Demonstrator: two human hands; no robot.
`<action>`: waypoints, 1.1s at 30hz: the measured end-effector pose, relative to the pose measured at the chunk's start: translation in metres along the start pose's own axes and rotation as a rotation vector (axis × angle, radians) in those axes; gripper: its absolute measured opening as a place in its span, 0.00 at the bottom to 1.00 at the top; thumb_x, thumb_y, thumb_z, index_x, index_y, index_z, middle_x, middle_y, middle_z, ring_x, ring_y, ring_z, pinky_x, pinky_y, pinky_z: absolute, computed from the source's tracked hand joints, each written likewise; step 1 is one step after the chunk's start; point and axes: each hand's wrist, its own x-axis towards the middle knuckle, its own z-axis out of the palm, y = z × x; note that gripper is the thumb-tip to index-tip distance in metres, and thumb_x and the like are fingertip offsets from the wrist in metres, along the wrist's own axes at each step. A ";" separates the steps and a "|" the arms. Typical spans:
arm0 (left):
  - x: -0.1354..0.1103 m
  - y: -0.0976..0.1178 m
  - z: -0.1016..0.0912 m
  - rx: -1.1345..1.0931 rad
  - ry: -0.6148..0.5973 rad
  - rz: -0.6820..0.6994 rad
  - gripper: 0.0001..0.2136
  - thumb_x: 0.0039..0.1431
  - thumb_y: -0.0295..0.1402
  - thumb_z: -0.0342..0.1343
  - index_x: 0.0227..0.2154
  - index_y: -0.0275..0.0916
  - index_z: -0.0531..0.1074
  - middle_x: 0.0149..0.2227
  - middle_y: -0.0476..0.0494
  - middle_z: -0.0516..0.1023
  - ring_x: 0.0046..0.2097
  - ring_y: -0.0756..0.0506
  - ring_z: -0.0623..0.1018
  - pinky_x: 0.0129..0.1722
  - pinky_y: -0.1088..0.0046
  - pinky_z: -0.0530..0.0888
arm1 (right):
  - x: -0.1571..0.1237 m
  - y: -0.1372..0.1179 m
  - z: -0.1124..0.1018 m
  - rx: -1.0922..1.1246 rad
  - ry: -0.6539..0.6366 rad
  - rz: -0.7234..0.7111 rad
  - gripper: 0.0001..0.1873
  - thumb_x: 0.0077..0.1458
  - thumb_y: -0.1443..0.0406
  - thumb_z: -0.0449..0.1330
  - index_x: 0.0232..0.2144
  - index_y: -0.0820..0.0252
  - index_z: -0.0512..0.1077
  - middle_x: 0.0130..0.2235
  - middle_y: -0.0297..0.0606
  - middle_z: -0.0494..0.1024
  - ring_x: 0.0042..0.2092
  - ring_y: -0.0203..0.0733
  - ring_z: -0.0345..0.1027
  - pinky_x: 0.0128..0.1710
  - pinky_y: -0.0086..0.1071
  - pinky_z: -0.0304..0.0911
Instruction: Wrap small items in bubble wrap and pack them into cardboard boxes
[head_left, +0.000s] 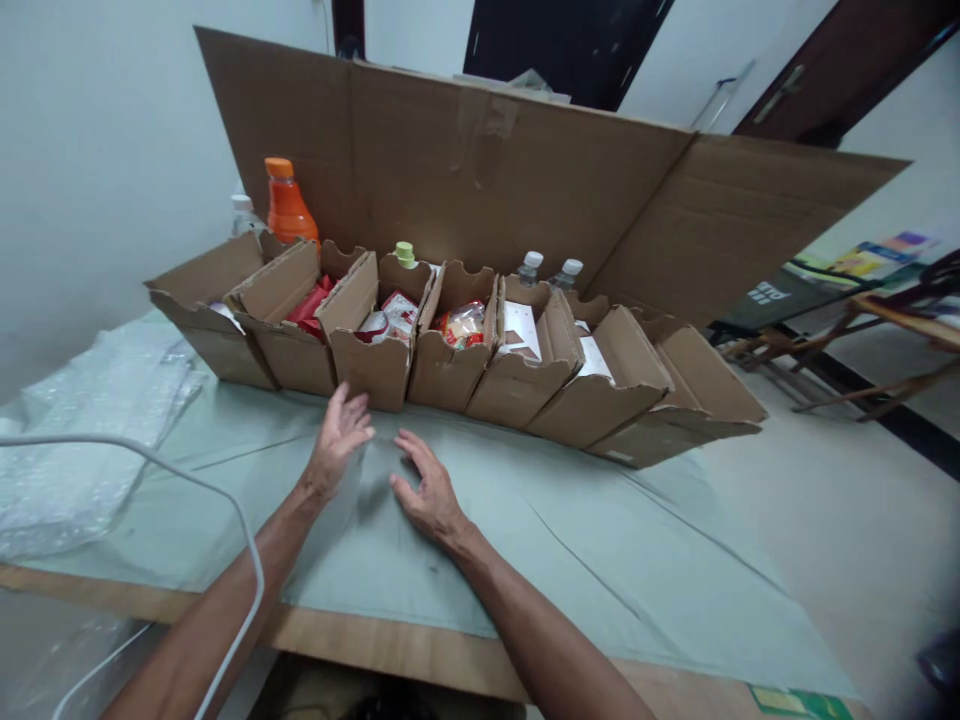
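Observation:
My left hand is open above the green tablecloth, its fingers spread close to the front of a cardboard bin. To its right my right hand is also open, thumb and fingers apart, with nothing in it. The bins stand side by side in a row. Inside the nearest one lie red and white packets. The bin beside it holds a clear and red food packet. A red package sits in a bin further left, and white boxes show in bins to the right.
A tall cardboard panel stands behind the bins. An orange bottle and several white-capped bottles rise at the back. Bubble wrap covers the table's left side. A grey cable crosses in front of my left forearm.

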 end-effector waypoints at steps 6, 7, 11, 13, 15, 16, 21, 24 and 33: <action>0.004 -0.013 0.010 0.011 -0.175 -0.048 0.46 0.47 0.39 0.63 0.71 0.44 0.52 0.74 0.32 0.52 0.75 0.32 0.51 0.70 0.47 0.55 | 0.004 -0.003 0.001 -0.025 0.016 0.011 0.22 0.55 0.67 0.59 0.53 0.55 0.75 0.65 0.48 0.71 0.66 0.48 0.64 0.62 0.46 0.66; 0.006 -0.013 0.011 0.014 -0.193 -0.052 0.46 0.47 0.38 0.63 0.71 0.44 0.52 0.74 0.33 0.51 0.75 0.33 0.50 0.71 0.47 0.55 | 0.005 -0.006 -0.001 -0.043 0.017 0.004 0.20 0.56 0.67 0.59 0.51 0.55 0.76 0.64 0.47 0.71 0.65 0.48 0.65 0.62 0.47 0.65; 0.001 -0.006 0.007 0.034 -0.237 -0.070 0.45 0.47 0.36 0.63 0.70 0.42 0.55 0.74 0.33 0.52 0.75 0.32 0.51 0.71 0.48 0.55 | 0.017 -0.032 -0.015 -0.154 0.068 -0.079 0.15 0.57 0.67 0.58 0.46 0.54 0.78 0.58 0.45 0.78 0.60 0.50 0.70 0.62 0.49 0.64; -0.014 0.001 -0.001 0.066 -0.228 -0.082 0.42 0.48 0.35 0.63 0.69 0.41 0.58 0.72 0.32 0.58 0.74 0.31 0.55 0.70 0.48 0.57 | 0.034 -0.057 -0.020 -0.189 0.089 -0.138 0.15 0.60 0.66 0.56 0.47 0.55 0.77 0.52 0.44 0.81 0.55 0.47 0.74 0.56 0.44 0.69; -0.036 0.007 -0.012 0.145 -0.171 -0.084 0.36 0.52 0.36 0.62 0.65 0.40 0.64 0.68 0.32 0.65 0.71 0.32 0.62 0.68 0.48 0.62 | 0.062 -0.088 -0.018 -0.226 0.053 -0.175 0.17 0.63 0.66 0.53 0.51 0.55 0.75 0.47 0.41 0.83 0.48 0.43 0.77 0.49 0.37 0.71; -0.048 0.010 -0.019 0.198 -0.125 -0.082 0.32 0.53 0.38 0.61 0.63 0.39 0.67 0.66 0.32 0.69 0.68 0.33 0.66 0.66 0.49 0.64 | 0.079 -0.103 -0.014 -0.263 0.008 -0.178 0.19 0.64 0.66 0.53 0.55 0.55 0.73 0.44 0.39 0.83 0.44 0.42 0.78 0.47 0.35 0.71; -0.104 0.020 -0.054 0.336 0.084 -0.144 0.25 0.55 0.45 0.61 0.53 0.39 0.76 0.56 0.34 0.79 0.56 0.35 0.79 0.59 0.52 0.74 | 0.171 -0.153 0.021 -0.680 -0.191 -0.053 0.30 0.64 0.64 0.56 0.67 0.59 0.59 0.41 0.39 0.84 0.44 0.50 0.79 0.49 0.43 0.70; -0.127 0.027 -0.079 0.344 0.195 -0.175 0.25 0.54 0.50 0.61 0.50 0.38 0.77 0.52 0.34 0.81 0.55 0.34 0.79 0.58 0.52 0.74 | 0.195 -0.160 0.035 -0.809 -0.216 -0.001 0.18 0.67 0.65 0.51 0.55 0.59 0.73 0.46 0.46 0.84 0.49 0.54 0.78 0.49 0.43 0.69; -0.150 0.042 -0.132 0.209 0.646 0.021 0.28 0.52 0.45 0.67 0.55 0.44 0.73 0.54 0.40 0.78 0.59 0.36 0.76 0.62 0.52 0.69 | 0.039 -0.189 0.018 -0.548 -0.300 -0.076 0.14 0.61 0.71 0.54 0.43 0.54 0.78 0.36 0.37 0.86 0.36 0.43 0.80 0.37 0.30 0.67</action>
